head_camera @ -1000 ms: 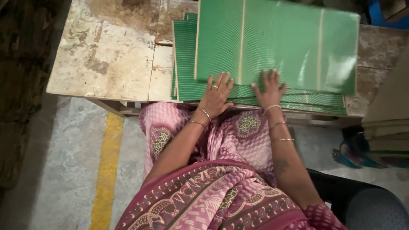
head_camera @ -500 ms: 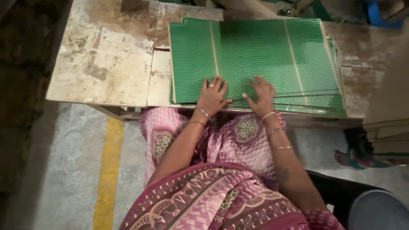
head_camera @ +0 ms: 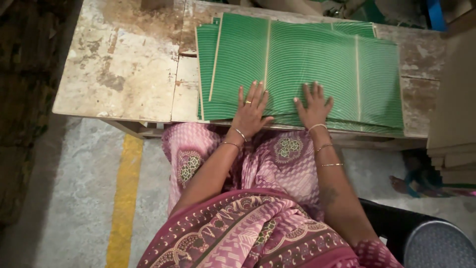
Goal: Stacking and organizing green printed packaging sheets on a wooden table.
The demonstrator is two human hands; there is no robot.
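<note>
1. Green striped card sheets (head_camera: 317,69) lie in a flat stack at the near edge of a worn wooden table (head_camera: 119,74); the top sheet spreads wide, with pale fold lines running across it from the near edge to the far one.
2. Nearest the camera, pink patterned cloth (head_camera: 258,233) covers the lap and shoulder of the person; both forearms reach forward from it, each wrist ringed with thin bangles.
3. Left hand (head_camera: 250,111) rests palm down on the near edge of the top sheet, fingers spread apart and flat, gripping nothing; a ring shows on one finger.
4. Right hand (head_camera: 313,106) lies just beside it, likewise open and pressed flat on the same sheet; as I judge it, the two palms weigh the sheet down so it sits square on those beneath.
5. Lower sheets peek out at the stack's left and far corners, slightly offset.
6. Off to the right stands a pile of plain brown boards (head_camera: 453,129); on the floor to the left, a yellow painted line (head_camera: 124,193) crosses grey concrete.
</note>
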